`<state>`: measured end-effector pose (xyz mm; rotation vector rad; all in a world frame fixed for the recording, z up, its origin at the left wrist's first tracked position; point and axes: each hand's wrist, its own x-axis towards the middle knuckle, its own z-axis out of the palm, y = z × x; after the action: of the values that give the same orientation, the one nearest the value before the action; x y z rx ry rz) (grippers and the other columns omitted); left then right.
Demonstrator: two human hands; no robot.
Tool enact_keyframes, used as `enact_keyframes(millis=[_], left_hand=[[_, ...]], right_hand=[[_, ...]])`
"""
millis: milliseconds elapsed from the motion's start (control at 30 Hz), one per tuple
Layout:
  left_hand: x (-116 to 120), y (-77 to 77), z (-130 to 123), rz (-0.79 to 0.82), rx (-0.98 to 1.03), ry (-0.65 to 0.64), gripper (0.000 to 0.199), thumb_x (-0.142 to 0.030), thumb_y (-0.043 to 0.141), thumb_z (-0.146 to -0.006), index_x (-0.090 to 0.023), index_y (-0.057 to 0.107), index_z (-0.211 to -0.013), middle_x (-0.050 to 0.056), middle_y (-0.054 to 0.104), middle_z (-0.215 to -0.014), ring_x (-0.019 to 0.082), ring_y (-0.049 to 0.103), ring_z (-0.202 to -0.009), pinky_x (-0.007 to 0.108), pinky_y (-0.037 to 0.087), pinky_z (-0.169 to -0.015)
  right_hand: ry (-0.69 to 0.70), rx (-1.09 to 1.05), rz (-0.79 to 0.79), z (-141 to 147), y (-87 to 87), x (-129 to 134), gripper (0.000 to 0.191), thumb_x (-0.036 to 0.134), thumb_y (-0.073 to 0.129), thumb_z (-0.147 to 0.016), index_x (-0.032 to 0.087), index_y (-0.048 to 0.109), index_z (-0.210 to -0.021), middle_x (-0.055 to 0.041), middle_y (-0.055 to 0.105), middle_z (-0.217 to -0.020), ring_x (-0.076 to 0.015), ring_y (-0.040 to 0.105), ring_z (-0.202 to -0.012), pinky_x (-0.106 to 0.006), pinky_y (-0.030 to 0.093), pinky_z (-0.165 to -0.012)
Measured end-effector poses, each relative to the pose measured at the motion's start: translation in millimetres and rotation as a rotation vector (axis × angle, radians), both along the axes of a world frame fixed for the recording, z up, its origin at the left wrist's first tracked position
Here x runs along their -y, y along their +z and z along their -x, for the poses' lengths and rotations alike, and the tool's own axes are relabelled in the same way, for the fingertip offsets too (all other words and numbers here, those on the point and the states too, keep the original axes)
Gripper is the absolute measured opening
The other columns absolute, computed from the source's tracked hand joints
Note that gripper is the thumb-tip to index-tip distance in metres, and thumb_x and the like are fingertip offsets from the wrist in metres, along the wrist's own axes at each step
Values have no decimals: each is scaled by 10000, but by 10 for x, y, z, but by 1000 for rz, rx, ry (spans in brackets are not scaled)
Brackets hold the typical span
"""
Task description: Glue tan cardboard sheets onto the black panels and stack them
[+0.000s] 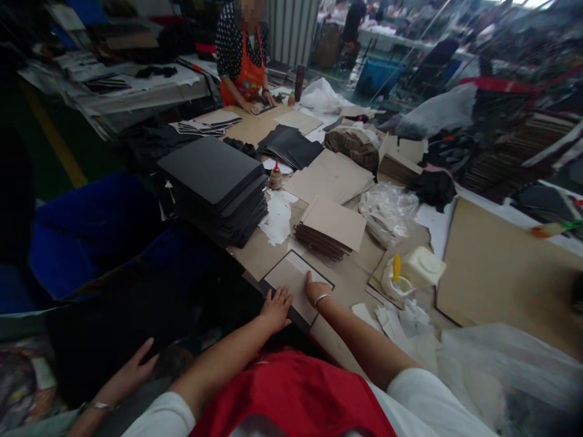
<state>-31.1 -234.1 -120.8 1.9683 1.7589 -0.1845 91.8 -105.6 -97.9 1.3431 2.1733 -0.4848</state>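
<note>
A beige cardboard panel point(291, 280) with a dark border lies flat at the table's near edge, a paler strip along its far side. My left hand point(276, 311) rests open on its near left part, fingers spread. At the panel's right edge is my right hand point(319, 291), a bracelet on its wrist. Its thumb stretches over the panel and the other fingers are curled, mostly out of sight. Just beyond the panel stands a stack of beige cardboard pieces point(334, 223). Left of that rises a tall stack of black boards point(212, 170).
A co-worker's hand point(132, 370) reaches in at lower left, beside a blue bin point(91, 224). Across the table stands a person in an orange apron point(248, 67). A red-tipped glue bottle point(276, 176), a white container with a yellow-handled brush point(396, 273) and plastic sheeting point(514, 358) surround the workspace.
</note>
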Motion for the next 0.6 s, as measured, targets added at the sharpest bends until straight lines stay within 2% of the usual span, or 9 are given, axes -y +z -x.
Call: enact_keyframes(millis=[67, 233, 300, 367, 533, 600], left_hand=[[5, -1, -24, 3, -13, 2, 784, -414, 601, -774, -162, 278, -1443, 177, 125, -1533, 353, 110, -1409, 583, 157, -1092], [-24, 5, -103, 26, -62, 21, 763, -374, 597, -782, -159, 282, -1443, 190, 152, -1524, 353, 131, -1405, 570, 172, -1090], [-31, 1, -127, 20, -74, 29, 751, -344, 604, -782, -167, 291, -1441, 186, 171, -1522, 351, 157, -1400, 561, 187, -1090], [-31, -6, -141, 1, -77, 36, 739, -313, 617, -775, -178, 310, -1433, 180, 181, -1522, 352, 176, -1395, 549, 206, -1088], [-39, -8, -145, -8, -76, 38, 716, -275, 643, -763, -194, 353, -1414, 188, 209, -1513, 368, 187, -1389, 523, 241, -1078], [-54, 11, -153, -3, -76, 36, 724, -274, 657, -756, -193, 359, -1411, 197, 216, -1509, 378, 189, -1386, 519, 242, -1078]], right_hand=[[-6, 14, -2, 37, -2, 33, 641, 103, 317, -871, 59, 108, -1475, -258, 648, -1056, -282, 645, -989, -428, 481, -794], [6, -1, 22, 446, -61, -73, 819, 185, 495, -821, 110, 20, -1484, -217, 658, -1075, -261, 641, -1006, -395, 487, -818], [-10, -3, 30, 455, -79, -106, 878, 199, 540, -795, 105, 3, -1482, -217, 657, -1077, -268, 635, -1019, -397, 490, -821], [-41, 0, 29, 275, -79, -86, 833, 200, 506, -819, 84, 13, -1481, -239, 645, -1091, -277, 630, -1029, -411, 491, -826], [-141, 50, 39, -463, -13, 115, 696, 230, 423, -892, 45, 93, -1476, -282, 634, -1078, -319, 639, -1003, -465, 488, -824], [-161, 65, 33, -544, 15, 146, 667, 228, 412, -901, 24, 127, -1469, -299, 621, -1092, -325, 633, -1016, -472, 484, -831]])
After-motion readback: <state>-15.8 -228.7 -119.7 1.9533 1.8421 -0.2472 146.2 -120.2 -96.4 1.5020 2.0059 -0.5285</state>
